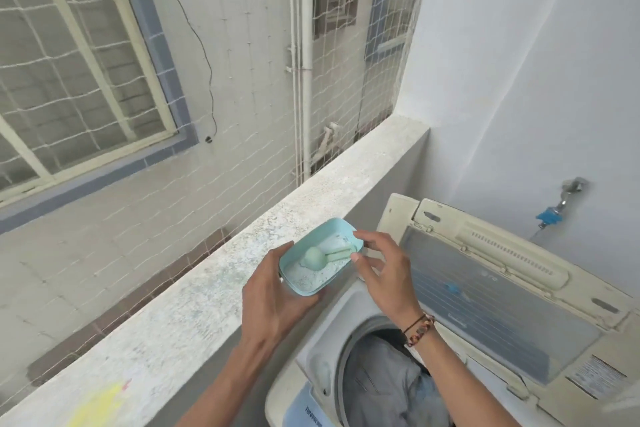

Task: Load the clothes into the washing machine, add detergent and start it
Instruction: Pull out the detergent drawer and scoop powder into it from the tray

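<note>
Head view: clothes (388,388) already sit in the washing machine (318,350) drum, so it's detergent time. Left hand (273,302) grips the detergent box (313,282) above the ledge (194,315); right hand (384,270), fingers loosely spread, reaches for the scoop (320,256) — next, pinch its handle.

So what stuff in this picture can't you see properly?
- Washing machine controls: cut off by the bottom edge of the head view.
- Clothes: only grey fabric shows in the drum; the right hand's wrist and the bottom edge hide the rest.
- Box of powder: the left hand covers its near side.
- Scoop: fingers hide its handle end.
- Lid sticker: too small to read.
</note>
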